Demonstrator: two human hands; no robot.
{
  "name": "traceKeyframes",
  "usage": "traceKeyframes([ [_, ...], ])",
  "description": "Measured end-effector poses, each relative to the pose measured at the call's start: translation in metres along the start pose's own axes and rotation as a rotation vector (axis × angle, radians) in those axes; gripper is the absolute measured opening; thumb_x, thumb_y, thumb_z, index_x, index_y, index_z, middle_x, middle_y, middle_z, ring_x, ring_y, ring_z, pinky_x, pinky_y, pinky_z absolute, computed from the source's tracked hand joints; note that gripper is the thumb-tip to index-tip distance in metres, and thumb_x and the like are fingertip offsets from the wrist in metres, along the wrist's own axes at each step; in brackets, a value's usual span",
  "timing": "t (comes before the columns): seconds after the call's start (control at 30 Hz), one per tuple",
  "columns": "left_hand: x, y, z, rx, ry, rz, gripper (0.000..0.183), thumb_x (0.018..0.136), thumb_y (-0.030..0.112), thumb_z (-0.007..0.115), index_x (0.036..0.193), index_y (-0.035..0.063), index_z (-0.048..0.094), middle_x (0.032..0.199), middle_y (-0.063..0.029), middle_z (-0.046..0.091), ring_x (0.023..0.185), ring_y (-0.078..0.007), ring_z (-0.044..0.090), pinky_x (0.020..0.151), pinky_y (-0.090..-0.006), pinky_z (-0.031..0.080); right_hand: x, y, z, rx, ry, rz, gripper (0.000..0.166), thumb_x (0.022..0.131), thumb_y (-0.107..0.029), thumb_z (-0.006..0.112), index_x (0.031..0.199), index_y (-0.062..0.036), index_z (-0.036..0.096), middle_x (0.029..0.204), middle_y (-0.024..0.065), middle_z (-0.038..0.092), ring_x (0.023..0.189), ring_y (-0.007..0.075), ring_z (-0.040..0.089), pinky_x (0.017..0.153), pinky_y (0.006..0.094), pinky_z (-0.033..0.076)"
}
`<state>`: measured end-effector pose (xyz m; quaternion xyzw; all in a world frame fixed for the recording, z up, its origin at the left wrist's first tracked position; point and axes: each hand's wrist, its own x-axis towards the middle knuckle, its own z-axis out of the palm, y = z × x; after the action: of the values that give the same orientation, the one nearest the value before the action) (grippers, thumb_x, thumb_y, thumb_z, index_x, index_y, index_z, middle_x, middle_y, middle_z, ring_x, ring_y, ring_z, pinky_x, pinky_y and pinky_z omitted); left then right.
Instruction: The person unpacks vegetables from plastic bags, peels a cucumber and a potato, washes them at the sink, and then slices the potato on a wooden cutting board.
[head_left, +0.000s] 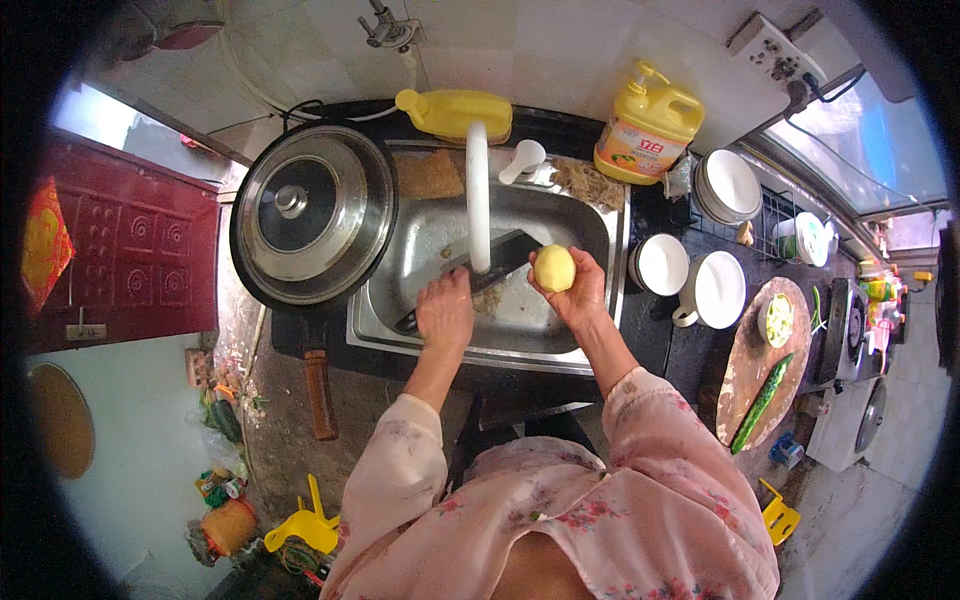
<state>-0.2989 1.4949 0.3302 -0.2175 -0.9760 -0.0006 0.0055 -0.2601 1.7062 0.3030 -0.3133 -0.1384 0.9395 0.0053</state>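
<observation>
My right hand (583, 291) holds a peeled, pale yellow potato (555, 268) over the right half of the stainless steel sink (547, 208). Just left of the tip of the white faucet (478, 195) is my left hand (445, 309), back of the hand up. Under and beside it a dark-bladed knife, likely a cleaver (514, 251), lies slanted across the sink, its handle end showing at the lower left. My left fingers hide part of it, and whether they grip it cannot be told. Wet scraps, perhaps peelings, lie on the sink bottom.
A lidded wok (315, 255) overlaps the sink's left edge. Yellow detergent bottles (649, 131) stand and lie behind. White bowls (663, 265) and a mug (718, 289) are at the right, then a round wooden board (750, 375) with a cucumber (762, 403) and small bowl (777, 321).
</observation>
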Motion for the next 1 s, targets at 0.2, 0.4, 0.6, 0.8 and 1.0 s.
traceKeyframes([
  [0.2, 0.007, -0.006, -0.004, -0.014, 0.137, 0.093, 0.018, 0.083, 0.015, 0.057, 0.098, 0.0086, 0.063, 0.087, -0.0084, 0.062, 0.078, -0.0263, 0.063, 0.07, -0.04, 0.048, -0.009, 0.004, 0.029, -0.3, -0.087, -0.12, 0.031, 0.09, -0.029, 0.058, 0.111, -0.006, 0.056, 0.107, 0.0127, 0.063, 0.098, 0.0284, 0.063, 0.075, 0.0427, 0.055],
  [0.4, -0.023, -0.018, 0.022, -1.154, -0.43, -0.691, 0.023, 0.089, 0.026, 0.061, 0.1, 0.0054, 0.059, 0.071, -0.0061, 0.056, 0.055, -0.0234, 0.055, 0.052, -0.0403, 0.046, 0.018, 0.054, 0.07, -1.096, -0.294, -0.037, 0.034, 0.085, -0.026, 0.065, 0.113, -0.0077, 0.056, 0.104, 0.009, 0.061, 0.095, 0.023, 0.063, 0.08, 0.037, 0.054],
  [0.6, -0.028, -0.021, 0.025, -2.199, -0.701, -1.156, 0.023, 0.092, 0.025, 0.06, 0.079, 0.0086, 0.049, 0.064, -0.0006, 0.048, 0.048, -0.0115, 0.042, 0.048, -0.0269, 0.034, 0.018, 0.072, 0.083, -1.675, -0.432, -0.338, 0.042, 0.073, -0.023, 0.071, 0.112, -0.0107, 0.059, 0.108, 0.0119, 0.062, 0.105, 0.0283, 0.059, 0.093, 0.0369, 0.048],
  [0.8, -0.034, -0.013, 0.008, -1.993, -0.718, -1.097, 0.015, 0.088, 0.017, 0.062, 0.085, 0.0064, 0.052, 0.062, -0.0034, 0.05, 0.045, -0.0158, 0.046, 0.041, -0.0324, 0.04, 0.051, 0.03, 0.081, -1.801, -0.349, -1.067, 0.058, 0.075, -0.016, 0.068, 0.128, -0.0058, 0.047, 0.132, 0.0209, 0.047, 0.119, 0.0405, 0.049, 0.1, 0.0426, 0.044],
  [1.0, -0.048, -0.018, 0.011, -1.551, -0.623, -0.744, 0.025, 0.086, 0.016, 0.062, 0.108, 0.0074, 0.055, 0.07, -0.0086, 0.058, 0.055, -0.0234, 0.058, 0.046, -0.0384, 0.048, 0.048, 0.011, 0.096, -2.005, -0.209, -0.848, 0.08, 0.074, -0.007, 0.064, 0.144, -0.0038, 0.026, 0.151, 0.0221, 0.023, 0.13, 0.0405, 0.039, 0.105, 0.0435, 0.039],
])
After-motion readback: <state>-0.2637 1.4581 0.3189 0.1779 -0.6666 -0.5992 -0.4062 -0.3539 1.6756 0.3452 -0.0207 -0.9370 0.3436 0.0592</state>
